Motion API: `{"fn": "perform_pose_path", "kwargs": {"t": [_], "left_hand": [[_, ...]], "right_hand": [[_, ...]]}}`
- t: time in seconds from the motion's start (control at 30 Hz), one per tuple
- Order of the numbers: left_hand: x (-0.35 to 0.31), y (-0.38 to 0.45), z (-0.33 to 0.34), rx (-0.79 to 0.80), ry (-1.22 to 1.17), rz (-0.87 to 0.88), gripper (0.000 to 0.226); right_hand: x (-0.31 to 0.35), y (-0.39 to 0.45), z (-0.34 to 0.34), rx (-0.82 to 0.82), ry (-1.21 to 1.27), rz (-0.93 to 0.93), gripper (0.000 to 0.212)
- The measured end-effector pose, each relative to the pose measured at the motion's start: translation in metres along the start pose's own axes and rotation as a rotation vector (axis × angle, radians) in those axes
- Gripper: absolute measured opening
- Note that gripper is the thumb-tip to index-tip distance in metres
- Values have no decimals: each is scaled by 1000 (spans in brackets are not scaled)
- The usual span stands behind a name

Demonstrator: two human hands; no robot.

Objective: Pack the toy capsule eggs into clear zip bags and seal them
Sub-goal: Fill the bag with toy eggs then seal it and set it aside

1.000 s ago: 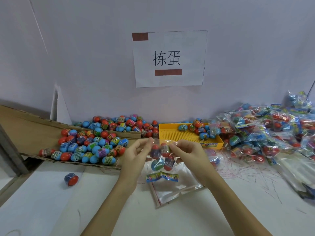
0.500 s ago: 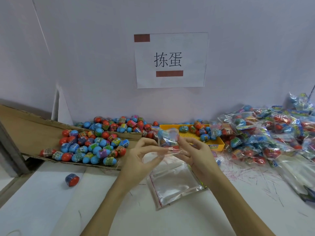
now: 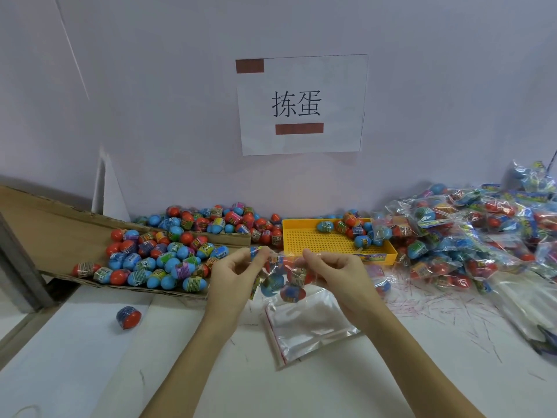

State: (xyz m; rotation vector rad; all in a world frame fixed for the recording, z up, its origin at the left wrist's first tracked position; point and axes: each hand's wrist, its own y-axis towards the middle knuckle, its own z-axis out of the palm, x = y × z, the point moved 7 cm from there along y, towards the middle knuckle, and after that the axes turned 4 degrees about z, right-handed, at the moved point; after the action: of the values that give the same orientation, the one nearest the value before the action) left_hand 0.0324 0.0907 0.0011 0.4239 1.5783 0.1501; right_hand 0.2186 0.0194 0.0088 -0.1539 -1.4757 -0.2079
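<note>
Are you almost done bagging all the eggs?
Not yet. Lots of filled bags are piled on the right. The left hand and right hand pinch the top of one bag of eggs. Many loose eggs still wait on the cardboard.

The filled bag (image 3: 283, 276) now hangs upright again between both hands, eggs sagging at its bottom, where half a second ago it was tipped up flat. The left hand (image 3: 238, 274) and right hand (image 3: 334, 276) pinch its top edge further apart.
</note>
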Motion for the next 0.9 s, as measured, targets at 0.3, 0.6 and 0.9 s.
{"fn": "perform_pose_path", "kwargs": {"t": [0.3,0.6,0.9], "left_hand": [[-17,-7,-7,-169,150,197,31],[-19,-7,-12,-229,178,212,38],[-1,0,2,13,3,27,34]], "right_hand": [[-10,1,15,32,151,119,34],[-8,2,12,78,23,79,20],[3,2,4,-69,-61,-41,26]]}}
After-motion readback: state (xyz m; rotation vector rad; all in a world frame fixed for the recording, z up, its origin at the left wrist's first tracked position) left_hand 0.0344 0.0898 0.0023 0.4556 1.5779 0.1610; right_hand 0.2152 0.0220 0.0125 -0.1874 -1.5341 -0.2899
